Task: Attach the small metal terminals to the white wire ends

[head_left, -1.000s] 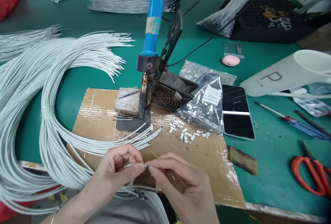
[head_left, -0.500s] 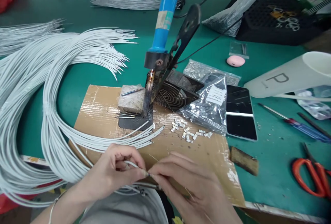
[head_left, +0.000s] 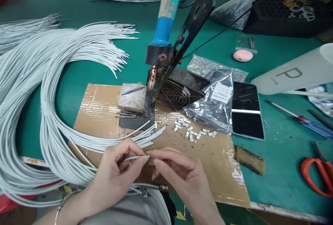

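Two bare hands meet over a flat sheet of brown cardboard (head_left: 208, 173) on the green surface (head_left: 281, 187). The left hand (head_left: 118, 171) has a narrow grip, with its thumb and finger pinching one thin, round white cable (head_left: 132, 157) close to its end. The tip of that cable points at the right hand (head_left: 180, 173). The right grip is narrow too, its thumb and finger just by the tip, but the spot is too small to tell if they squeeze it. A hair-thin shiny wire (head_left: 177, 169) runs across the right hand. Behind the hands, the ends of a big curved bunch of white cables (head_left: 49, 114) lie on the cardboard. Small, flat, silver metal bits (head_left: 199, 136) sit in a loose bunch there, to the right of those ends. Farther back, a tool with a blue plastic handle (head_left: 165, 20) leans in a black metal stand (head_left: 195, 18). A pale gray block (head_left: 130, 103) sits left of the tool's metal end. To the right are a clear plastic bag with a white label (head_left: 218, 107), a black-screened phone (head_left: 246, 124) and scissors with orange handles (head_left: 310, 171).
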Action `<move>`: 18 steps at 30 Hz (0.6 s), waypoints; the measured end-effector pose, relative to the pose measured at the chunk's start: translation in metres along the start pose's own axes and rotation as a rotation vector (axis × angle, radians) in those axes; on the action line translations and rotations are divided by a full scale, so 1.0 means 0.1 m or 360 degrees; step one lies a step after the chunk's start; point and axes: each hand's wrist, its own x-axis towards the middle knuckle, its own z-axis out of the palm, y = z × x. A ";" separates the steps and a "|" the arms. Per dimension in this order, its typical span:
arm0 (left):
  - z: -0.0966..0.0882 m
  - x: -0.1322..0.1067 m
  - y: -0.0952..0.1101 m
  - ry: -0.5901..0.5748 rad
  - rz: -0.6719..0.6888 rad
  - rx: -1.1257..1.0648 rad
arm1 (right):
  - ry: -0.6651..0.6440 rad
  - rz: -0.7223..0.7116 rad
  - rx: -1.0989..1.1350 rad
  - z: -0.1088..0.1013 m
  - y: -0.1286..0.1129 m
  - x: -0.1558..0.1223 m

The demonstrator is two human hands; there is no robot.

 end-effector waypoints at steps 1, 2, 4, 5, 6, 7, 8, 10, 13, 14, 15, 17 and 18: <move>0.00 0.00 -0.01 0.0022 0.0024 0.0031 | 0.0018 -0.0015 -0.0011 0.03 -0.02 -0.02; 0.01 -0.01 -0.02 0.0041 0.0041 0.0063 | 0.0040 -0.0031 -0.0026 0.05 -0.03 -0.03; 0.00 -0.02 -0.03 0.0060 0.0070 0.0144 | 0.0075 -0.0068 -0.0066 0.07 -0.06 -0.03; -0.01 -0.02 -0.04 0.0059 0.0090 0.0194 | 0.0082 -0.0088 -0.0089 0.07 -0.06 -0.02; -0.01 -0.03 -0.05 0.0055 0.0113 0.0244 | 0.0082 -0.0110 -0.0118 0.06 -0.05 -0.02; -0.01 -0.04 -0.06 0.0059 0.0142 0.0287 | 0.0069 -0.0143 -0.0150 0.05 -0.04 -0.01; -0.01 -0.05 -0.06 0.0062 0.0168 0.0326 | 0.0042 -0.0186 -0.0185 0.04 -0.03 0.00; -0.01 -0.06 -0.07 0.0074 0.0200 0.0384 | 0.0010 -0.0268 -0.0247 0.02 -0.01 0.01; 0.00 -0.07 -0.07 0.0103 0.0250 0.0471 | 0.0074 -0.0268 -0.0258 0.03 -0.02 0.00; 0.00 -0.07 -0.08 0.0118 0.0278 0.0507 | 0.0112 -0.0228 -0.0237 0.03 -0.03 0.00; 0.00 -0.07 -0.08 0.0126 0.0311 0.0543 | 0.0138 -0.0190 -0.0209 0.04 -0.04 -0.01; 0.01 -0.08 -0.10 0.0135 0.0377 0.0607 | 0.0160 -0.0135 -0.0152 0.05 -0.06 -0.02; 0.02 -0.08 -0.11 0.0140 0.0410 0.0630 | 0.0173 -0.0112 -0.0119 0.06 -0.05 -0.02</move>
